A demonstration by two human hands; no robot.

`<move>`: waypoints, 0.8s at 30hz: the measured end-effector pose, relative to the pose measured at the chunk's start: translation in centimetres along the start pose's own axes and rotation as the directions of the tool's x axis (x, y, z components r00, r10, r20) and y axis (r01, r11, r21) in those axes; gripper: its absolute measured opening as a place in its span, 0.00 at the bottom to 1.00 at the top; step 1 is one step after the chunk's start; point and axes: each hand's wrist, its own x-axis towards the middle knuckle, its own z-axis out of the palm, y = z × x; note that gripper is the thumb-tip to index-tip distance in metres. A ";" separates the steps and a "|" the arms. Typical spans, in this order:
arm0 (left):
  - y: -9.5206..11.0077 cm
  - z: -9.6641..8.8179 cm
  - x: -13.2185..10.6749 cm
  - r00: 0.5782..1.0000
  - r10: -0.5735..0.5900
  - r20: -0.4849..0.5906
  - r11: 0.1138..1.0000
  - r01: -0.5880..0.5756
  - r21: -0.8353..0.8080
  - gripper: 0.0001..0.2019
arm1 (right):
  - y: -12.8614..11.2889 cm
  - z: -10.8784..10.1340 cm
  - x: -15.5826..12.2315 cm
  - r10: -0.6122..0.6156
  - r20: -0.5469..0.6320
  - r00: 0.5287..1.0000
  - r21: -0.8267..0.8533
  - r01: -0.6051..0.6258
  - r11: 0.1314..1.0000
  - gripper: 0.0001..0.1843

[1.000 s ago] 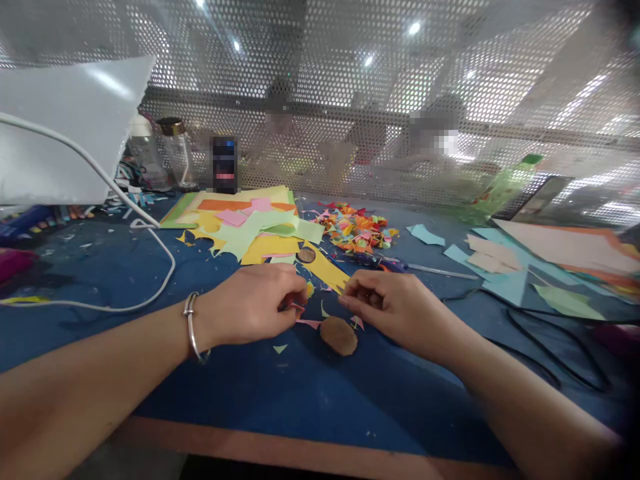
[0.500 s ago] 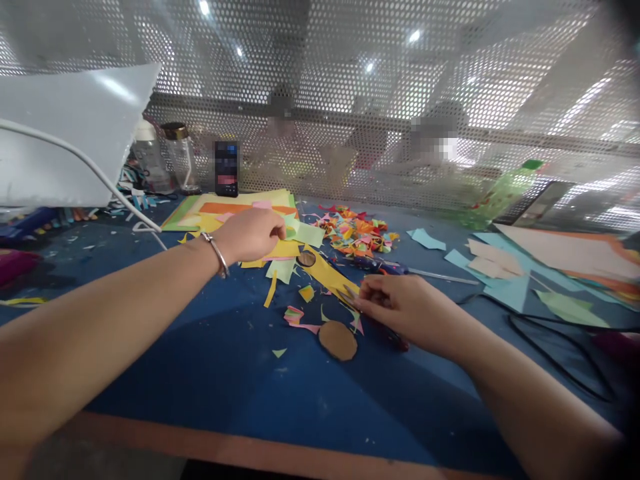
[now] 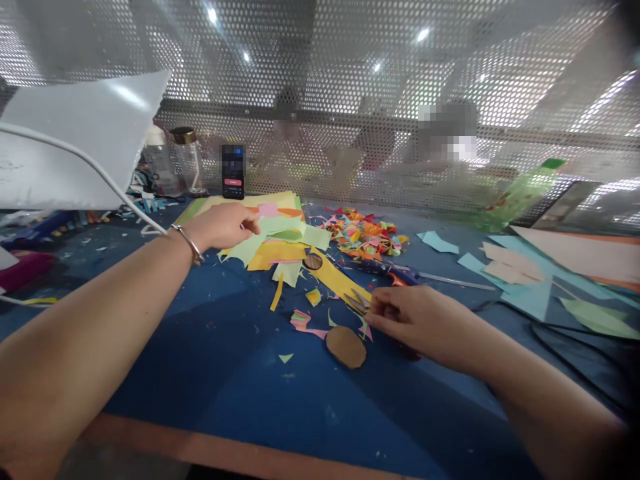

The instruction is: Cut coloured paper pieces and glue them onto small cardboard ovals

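Observation:
My left hand [image 3: 227, 225] is over the stack of coloured paper at the back. Its fingers are curled together at the edge of a light green paper [image 3: 245, 248], the fingertips partly hidden. My right hand [image 3: 407, 313] grips scissors [image 3: 358, 301], blades pointing left over a yellow paper strip [image 3: 333, 273]; the handles are mostly hidden in the hand. A small round brown disc [image 3: 313, 261] lies at the strip's far end. Nearer me is a larger brown cardboard oval [image 3: 346, 347], beside pink and green scraps [image 3: 301, 320].
A heap of colourful cut paper bits [image 3: 367, 233] lies behind the scissors, near a blue glue gun [image 3: 390, 270]. Blue and beige papers [image 3: 515, 272] and a black cable [image 3: 565, 353] are on the right. A phone [image 3: 233, 172] and bottles [image 3: 189, 163] stand before a perforated metal screen.
My left hand has moved left across the paper stack, and more light green paper shows beside it. My right hand stays with the scissors by the yellow strip. The view has shifted slightly.

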 end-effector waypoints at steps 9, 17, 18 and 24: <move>-2.4 1.6 0.6 0.958 -0.173 -0.227 0.985 0.173 -0.022 0.15 | 0.4 0.2 -0.3 -0.038 -0.004 0.999 0.017 0.038 0.999 0.10; -2.7 2.7 0.8 0.950 -0.221 -0.219 0.975 0.215 -0.050 0.11 | 1.0 -0.4 -0.3 -0.081 -0.241 0.967 0.125 0.114 0.986 0.13; -2.3 3.0 0.8 0.960 -0.200 -0.194 0.980 0.193 -0.054 0.11 | 1.0 -0.4 -0.4 -0.081 -0.279 0.957 0.133 0.122 0.984 0.13; -0.1 4.8 1.0 0.992 -0.086 -0.090 0.996 0.088 0.013 0.29 | 1.2 -0.1 -0.4 -0.086 -0.437 0.895 0.187 0.183 0.965 0.12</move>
